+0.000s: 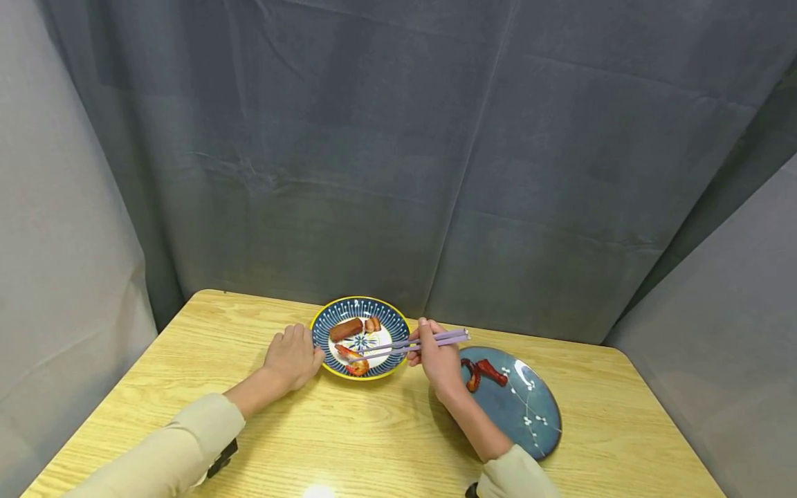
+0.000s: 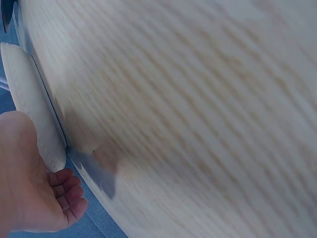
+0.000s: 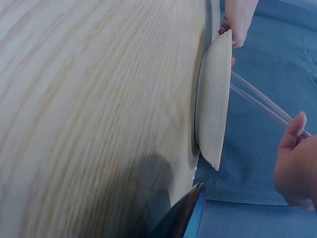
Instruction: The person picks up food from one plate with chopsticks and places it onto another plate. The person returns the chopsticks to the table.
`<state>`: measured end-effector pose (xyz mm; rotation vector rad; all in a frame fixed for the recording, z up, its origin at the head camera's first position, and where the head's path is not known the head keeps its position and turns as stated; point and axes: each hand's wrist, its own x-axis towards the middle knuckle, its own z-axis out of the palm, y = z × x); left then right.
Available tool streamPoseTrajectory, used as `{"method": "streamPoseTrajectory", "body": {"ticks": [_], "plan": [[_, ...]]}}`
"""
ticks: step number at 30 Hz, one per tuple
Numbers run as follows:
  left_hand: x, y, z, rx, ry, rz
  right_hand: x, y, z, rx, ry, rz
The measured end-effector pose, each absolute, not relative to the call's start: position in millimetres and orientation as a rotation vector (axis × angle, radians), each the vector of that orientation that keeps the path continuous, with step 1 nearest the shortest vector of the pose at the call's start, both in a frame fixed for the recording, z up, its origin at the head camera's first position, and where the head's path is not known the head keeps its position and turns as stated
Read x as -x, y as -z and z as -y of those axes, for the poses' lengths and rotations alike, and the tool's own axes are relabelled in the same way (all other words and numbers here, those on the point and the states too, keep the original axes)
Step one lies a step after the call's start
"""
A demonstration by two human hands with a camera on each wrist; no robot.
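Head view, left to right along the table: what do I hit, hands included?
Left sleeve → left hand → yellow-rimmed bowl → right hand → blue plate. Chopsticks left out: they overlap bowl and right hand.

No readable text, label, brand, number or sign in any view. Nothing legible on the bowl (image 1: 392, 325) at the far side, on the plate (image 1: 510, 408) to the right, or along the chopsticks (image 1: 451, 340); likewise none to be made out on the table (image 1: 349, 429) or the far curtain (image 1: 386, 159).
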<state>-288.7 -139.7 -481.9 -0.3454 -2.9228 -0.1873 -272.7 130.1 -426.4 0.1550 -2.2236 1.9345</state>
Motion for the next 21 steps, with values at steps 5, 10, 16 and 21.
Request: {"method": "streamPoseTrajectory", "body": {"ticks": [5,10,16,21], "plan": [[287.9,480.5,139.3,0.349,0.173,2.944,274.2,429.2,-134.4,-0.140,-1.951,2.174],[287.5,479.6,138.7,0.353,0.177,2.934,271.5,424.2,-138.2,-0.122,-1.987,2.132],[286.3,478.3,138.6,0.353,0.165,2.930,269.0,416.4,-143.9,-0.105,-2.060,2.086],[285.2,478.4,138.6,0.354,0.163,2.924,269.2,415.9,-149.3,-0.088,-2.072,2.040]]}}
